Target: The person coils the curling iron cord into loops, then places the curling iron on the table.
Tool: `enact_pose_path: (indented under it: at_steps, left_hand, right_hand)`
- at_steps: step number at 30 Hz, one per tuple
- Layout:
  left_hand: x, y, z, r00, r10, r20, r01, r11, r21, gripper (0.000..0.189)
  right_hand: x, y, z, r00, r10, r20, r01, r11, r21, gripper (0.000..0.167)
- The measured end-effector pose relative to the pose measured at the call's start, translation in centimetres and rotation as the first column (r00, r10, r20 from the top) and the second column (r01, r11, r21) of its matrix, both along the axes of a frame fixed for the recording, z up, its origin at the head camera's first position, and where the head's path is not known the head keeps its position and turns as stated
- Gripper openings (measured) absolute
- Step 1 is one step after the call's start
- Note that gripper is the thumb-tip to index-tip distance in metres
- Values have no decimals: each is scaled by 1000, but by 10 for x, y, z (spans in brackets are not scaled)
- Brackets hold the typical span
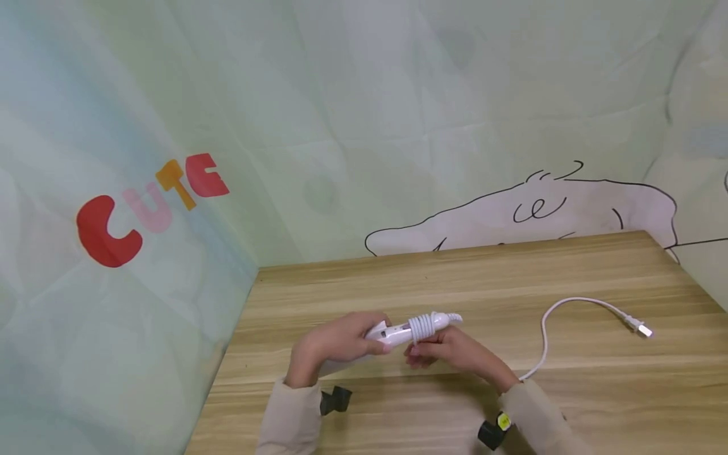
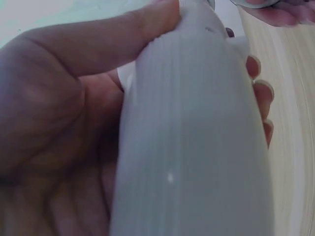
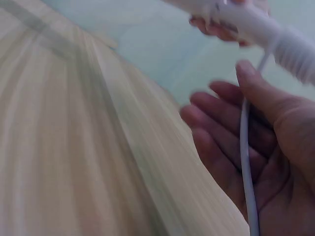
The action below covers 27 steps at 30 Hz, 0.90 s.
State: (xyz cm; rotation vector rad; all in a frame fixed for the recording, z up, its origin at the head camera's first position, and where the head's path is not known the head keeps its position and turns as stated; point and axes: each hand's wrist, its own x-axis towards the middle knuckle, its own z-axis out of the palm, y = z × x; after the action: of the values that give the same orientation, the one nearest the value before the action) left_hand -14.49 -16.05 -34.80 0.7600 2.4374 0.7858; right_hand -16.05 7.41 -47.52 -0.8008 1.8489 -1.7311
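Far left: CUTE lettering (image 1: 181, 189) on the wall sheet (image 1: 370, 126). Then my left hand (image 1: 341, 338), grasping the white appliance (image 1: 397, 335), thumb and fingers wrapped about its body. The appliance is slightly tilted, held over the tabletop (image 1: 318, 287) between my hands, its cord end pointing right. Near that end, coils (image 1: 422, 328) sit snugly round it. Just below the coils, my right hand (image 1: 455, 351): fingers loosely curled, holding the cord (image 1: 545, 335), which passes under the thumb. Farther right, the loose length arcs over the tabletop to the plug (image 1: 643, 328), well apart from both hands.

Step in hand, as I judge it: working the cord around the handle. Winding or unwinding, I cannot tell from this moment alone. Next move, I'd say, calls for a steady left grip while my right hand carries the cord around the handle, pull kept light so the coils don't slip.

Comparing views: head alone gives the plug and the cord's free curve. Left wrist shows my fingertips (image 2: 264, 92) on the far side of the ribbed body, hidden from above; coils can't be made out there. Right wrist shows the cord running down across my palm, out of sight in the head view.
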Motion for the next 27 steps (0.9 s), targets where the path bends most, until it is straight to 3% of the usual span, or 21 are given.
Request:
enact_pose_path:
  at_steps: [4,7,9,12,16,19,23,27]
  left_hand:
    - [2,0,3,999,-36,11,36,999,-4,13]
    - [4,-1,4,999,-50,9,50,999,-16,14]
    - [5,-1,4,998,-62,4,62,998,-18,15]
    - [7,-1,5,997,-77,9,77,997,-21,16]
    - [8,1,7,995,-97,24,97,995,-26,17]
    - [10,3,8,995,-97,32,98,994,-39,17]
    - [13,8,10,996,-85,35,87,993,-80,14]
    - [16,15,8,995,-99,17,100,985,-139,12]
  right_hand:
    - [-8,6,6,999,38,26,-39,998,43,28]
    - [-14,12,11,998,65,-6,-64,996,62,26]
    - [-18,16,13,993,107,-51,-104,993,53,23]
    - [-26,21,15,969,144,-203,-128,988,90,16]
    - [-38,24,24,936,94,-339,-5,968,253,13]
    - [-44,25,34,953,39,-299,65,942,331,14]
    - [-47,25,46,964,46,-264,47,941,335,15]
    - [-45,22,57,928,92,-360,46,933,358,14]
